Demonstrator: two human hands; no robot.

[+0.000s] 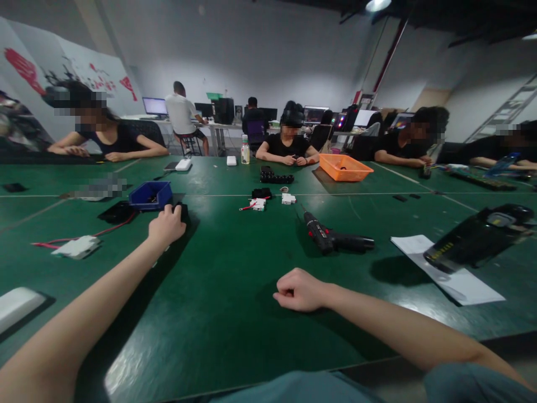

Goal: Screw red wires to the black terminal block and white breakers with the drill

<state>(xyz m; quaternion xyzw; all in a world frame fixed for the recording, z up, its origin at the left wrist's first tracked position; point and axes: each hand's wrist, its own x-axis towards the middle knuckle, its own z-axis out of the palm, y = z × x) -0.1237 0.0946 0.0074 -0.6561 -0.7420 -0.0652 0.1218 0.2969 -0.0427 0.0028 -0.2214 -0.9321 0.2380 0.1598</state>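
A person in a grey-blue top works at a green desk (226,313), both bare hands stretched forward. The left hand (168,225) reaches out farther, its curled fingers on a small black object (183,211); the hand hides much of it, and whether the fingers grip it or only rest there cannot be told. The right hand (300,290), nearer the body and well apart from that object, is curled into a loose fist with nothing visible in it.

Just beyond the left hand, slightly to its left, sits a blue bin (151,206). Farther left of that hand lie a black case (115,212) and a white module (79,246) with red wires. Between the hands, but farther out, are two smaller white blocks (288,198). A black power drill (329,238) lies beyond the right hand and to its right, bit pointing away. Well to that hand's right, a large black object with yellow markings (461,246) tilts above white paper (409,244).
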